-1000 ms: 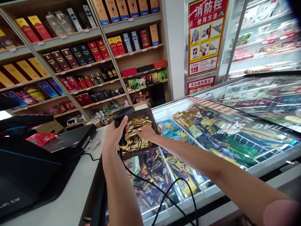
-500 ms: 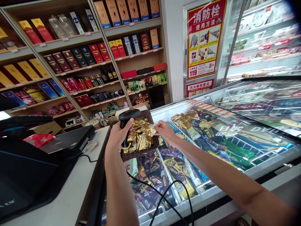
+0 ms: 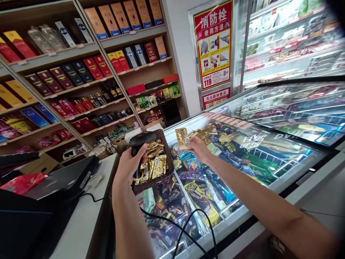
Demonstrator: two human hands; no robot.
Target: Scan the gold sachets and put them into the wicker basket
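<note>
My left hand (image 3: 128,163) is wrapped round the handle of a black barcode scanner (image 3: 145,138), whose head reaches over a dark brown woven basket (image 3: 166,175). Gold foil packets (image 3: 159,165) fill the basket. Between thumb and fingers, my right hand (image 3: 198,147) pinches one flat gold packet (image 3: 182,137), held up to the right of the basket above the freezer glass. A printed barcode shows on the packet's right part. The scanner's black cable (image 3: 172,219) loops down across the freezer top.
Under the basket is a glass-topped chest freezer (image 3: 272,212) with wrapped ice creams in wire baskets. On the left, a white counter (image 3: 81,212) bears a black terminal (image 3: 24,219) and a red bag (image 3: 25,185). Shelves of boxes (image 3: 67,77) stand behind.
My right hand has moved the gold packet up and right, away from the basket, and it now stands more upright. My left hand still grips the scanner. The camera view has turned right.
</note>
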